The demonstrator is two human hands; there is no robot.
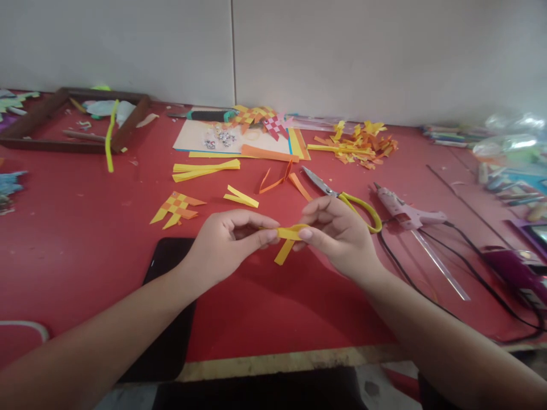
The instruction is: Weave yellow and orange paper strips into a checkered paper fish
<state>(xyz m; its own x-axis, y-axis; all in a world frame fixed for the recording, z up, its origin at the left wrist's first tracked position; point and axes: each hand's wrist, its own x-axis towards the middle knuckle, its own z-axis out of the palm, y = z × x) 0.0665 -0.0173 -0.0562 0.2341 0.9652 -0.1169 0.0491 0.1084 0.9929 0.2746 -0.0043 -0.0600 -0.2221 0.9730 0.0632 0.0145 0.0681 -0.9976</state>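
Note:
Both my hands hold the same folded yellow paper strips (287, 239) just above the red table (77, 239). My left hand (228, 242) pinches their left end between thumb and fingers. My right hand (337, 230) pinches the right end, with one strip end hanging down between the hands. A woven yellow and orange paper fish (177, 208) lies to the left of my left hand. Loose yellow strips (205, 169) and orange strips (282, 179) lie beyond the hands.
Yellow-handled scissors (342, 196) and a pink glue gun (405, 213) with its black cord lie right of my hands. A black phone (164, 319) lies under my left forearm. A card with woven pieces (239, 134), a scrap pile (359, 145) and a wooden frame (77, 119) sit near the wall.

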